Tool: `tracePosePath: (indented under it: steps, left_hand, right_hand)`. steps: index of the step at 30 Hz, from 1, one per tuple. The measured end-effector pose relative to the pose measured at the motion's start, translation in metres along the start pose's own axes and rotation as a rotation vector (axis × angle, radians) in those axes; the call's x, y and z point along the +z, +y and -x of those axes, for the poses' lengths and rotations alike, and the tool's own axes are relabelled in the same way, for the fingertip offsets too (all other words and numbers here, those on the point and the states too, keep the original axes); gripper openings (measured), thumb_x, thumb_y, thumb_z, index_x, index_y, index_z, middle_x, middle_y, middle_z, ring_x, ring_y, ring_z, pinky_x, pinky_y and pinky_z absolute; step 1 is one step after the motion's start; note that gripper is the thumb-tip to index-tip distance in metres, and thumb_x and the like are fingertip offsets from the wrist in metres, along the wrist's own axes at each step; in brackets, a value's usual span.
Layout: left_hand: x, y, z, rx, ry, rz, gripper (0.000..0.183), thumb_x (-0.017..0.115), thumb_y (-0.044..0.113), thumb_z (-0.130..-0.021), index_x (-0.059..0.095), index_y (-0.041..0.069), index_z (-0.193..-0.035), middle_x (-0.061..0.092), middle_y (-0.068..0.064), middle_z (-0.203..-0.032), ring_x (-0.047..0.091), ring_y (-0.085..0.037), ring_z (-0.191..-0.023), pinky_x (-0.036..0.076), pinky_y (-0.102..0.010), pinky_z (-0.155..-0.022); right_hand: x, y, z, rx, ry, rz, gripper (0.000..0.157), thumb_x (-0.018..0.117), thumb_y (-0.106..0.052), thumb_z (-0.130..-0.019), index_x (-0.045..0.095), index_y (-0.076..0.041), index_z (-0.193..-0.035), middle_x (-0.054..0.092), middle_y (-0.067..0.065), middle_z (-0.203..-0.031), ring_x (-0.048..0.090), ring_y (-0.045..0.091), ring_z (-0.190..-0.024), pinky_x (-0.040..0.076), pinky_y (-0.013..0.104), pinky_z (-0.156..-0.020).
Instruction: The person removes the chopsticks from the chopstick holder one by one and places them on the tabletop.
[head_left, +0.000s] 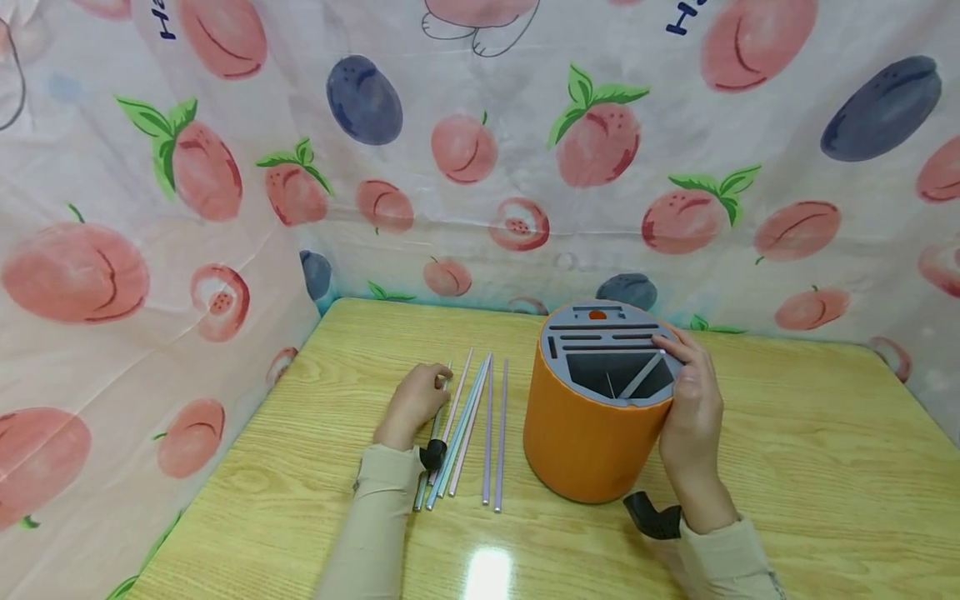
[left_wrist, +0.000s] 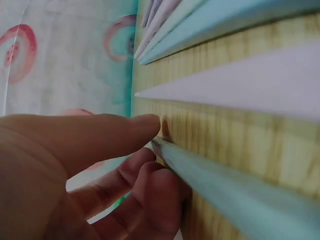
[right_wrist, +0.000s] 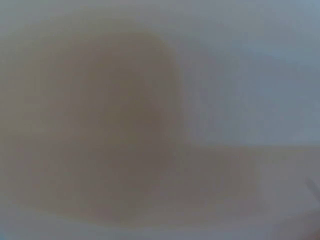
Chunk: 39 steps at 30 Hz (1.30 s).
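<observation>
At the left of the pile, my left hand [head_left: 412, 404] pinches the far tip of a green chopstick [left_wrist: 230, 195] between thumb and curled fingers. The chopstick lies low along the wood. Just right of it is a pink chopstick [left_wrist: 240, 85]; light blue chopsticks [head_left: 459, 446] and purple chopsticks [head_left: 501, 442] fan out further right. My right hand [head_left: 693, 417] holds the upper right side of an orange knife block [head_left: 588, 442], with fingers bent over its grey slotted top [head_left: 558, 354]. The right wrist view is too blurred to show details.
Both hands work over a light wooden table [head_left: 810, 467]. A fruit-printed cloth [head_left: 450, 208] hangs behind it and along the left side. A diagonal divider [head_left: 642, 375] crosses the block's large front compartment. Black wrist mounts [head_left: 652, 517] sit on both wrists.
</observation>
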<state>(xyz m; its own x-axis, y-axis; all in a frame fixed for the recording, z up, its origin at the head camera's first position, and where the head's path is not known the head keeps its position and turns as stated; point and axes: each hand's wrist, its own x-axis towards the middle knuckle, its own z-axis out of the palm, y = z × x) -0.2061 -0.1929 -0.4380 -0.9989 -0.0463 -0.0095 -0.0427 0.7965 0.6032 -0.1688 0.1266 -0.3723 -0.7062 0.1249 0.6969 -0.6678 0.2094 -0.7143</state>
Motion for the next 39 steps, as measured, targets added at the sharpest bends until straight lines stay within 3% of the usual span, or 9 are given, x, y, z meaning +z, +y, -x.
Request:
tracePosePath:
  steps: [5,9,16,22,25,28,33,36,39]
  left_hand:
    - [-0.002,0.005,0.001,0.003,-0.01,-0.031,0.025,0.057,0.011,-0.085,0.061,0.008,-0.11,0.054,-0.007,-0.091,0.049,-0.02,-0.077,0.042,-0.036,-0.07]
    - [-0.009,0.019,0.003,0.064,-0.005,-0.01,0.028,0.053,0.024,-0.09,0.059,0.013,-0.115,0.057,-0.003,-0.098,0.053,-0.018,-0.083,0.044,-0.035,-0.072]
    - [-0.021,0.065,0.014,0.261,0.055,0.057,0.027,0.049,0.031,-0.092,0.058,0.02,-0.115,0.059,0.006,-0.095,0.054,-0.01,-0.08,0.044,-0.029,-0.067]
    - [-0.018,0.101,0.027,0.485,0.106,0.068,0.03,0.046,0.032,-0.093,0.054,0.02,-0.12,0.057,0.009,-0.096,0.053,-0.004,-0.079,0.045,-0.022,-0.065]
    - [-0.016,0.112,0.032,0.57,0.17,0.056,0.03,0.043,0.029,-0.095,0.054,0.018,-0.12,0.056,0.007,-0.101,0.053,-0.005,-0.085,0.045,-0.021,-0.068]
    - [-0.015,0.118,0.036,0.597,0.241,0.077,0.029,0.041,0.029,-0.095,0.054,0.018,-0.119,0.054,0.007,-0.104,0.052,-0.005,-0.087,0.046,-0.022,-0.067]
    - [-0.014,0.129,0.042,0.708,0.335,0.211,0.033,0.042,0.037,-0.094,0.058,0.016,-0.114,0.051,0.004,-0.113,0.049,-0.007,-0.098,0.045,-0.021,-0.074]
    - [-0.009,0.143,0.05,0.823,0.377,0.147,0.038,0.043,0.044,-0.092,0.061,0.015,-0.109,0.049,0.0,-0.119,0.042,-0.014,-0.11,0.038,-0.026,-0.09]
    - [-0.002,0.158,0.06,0.894,0.377,-0.009,0.042,0.046,0.052,-0.087,0.063,0.019,-0.106,0.047,0.0,-0.126,0.032,-0.019,-0.122,0.025,-0.038,-0.1]
  right_hand:
    - [0.0,0.001,0.0,0.005,-0.008,-0.022,0.044,0.033,-0.035,-0.096,0.056,-0.005,-0.118,0.042,0.012,-0.131,0.035,0.022,-0.122,0.026,0.026,-0.101]
    - [-0.001,0.002,0.002,0.006,-0.008,-0.028,0.046,0.033,-0.036,-0.096,0.056,-0.003,-0.118,0.042,0.013,-0.131,0.035,0.022,-0.122,0.027,0.026,-0.1]
    - [-0.001,0.004,0.001,-0.017,-0.017,-0.036,0.047,0.033,-0.036,-0.096,0.055,-0.001,-0.118,0.041,0.015,-0.131,0.035,0.024,-0.121,0.028,0.025,-0.099]
    - [-0.001,0.005,0.001,-0.016,-0.015,-0.045,0.049,0.034,-0.039,-0.096,0.055,-0.001,-0.118,0.041,0.014,-0.131,0.035,0.023,-0.121,0.028,0.025,-0.099]
    - [-0.001,0.005,0.001,-0.018,-0.006,-0.032,0.049,0.034,-0.04,-0.095,0.056,-0.003,-0.117,0.042,0.013,-0.13,0.036,0.023,-0.121,0.026,0.026,-0.1]
    - [0.0,0.006,0.0,-0.02,0.0,-0.02,0.049,0.034,-0.042,-0.095,0.057,-0.004,-0.118,0.043,0.012,-0.13,0.036,0.023,-0.122,0.024,0.027,-0.101]
    - [-0.001,0.006,-0.001,-0.013,-0.001,-0.007,0.05,0.033,-0.043,-0.095,0.057,-0.006,-0.118,0.043,0.011,-0.13,0.035,0.022,-0.122,0.023,0.028,-0.102]
    - [-0.001,0.007,-0.002,-0.009,0.0,0.002,0.048,0.033,-0.042,-0.095,0.057,-0.006,-0.117,0.043,0.011,-0.13,0.036,0.021,-0.122,0.024,0.027,-0.101]
    - [-0.002,0.008,-0.002,-0.011,0.001,-0.008,0.049,0.033,-0.041,-0.096,0.057,-0.005,-0.117,0.043,0.011,-0.13,0.036,0.022,-0.121,0.027,0.026,-0.1]
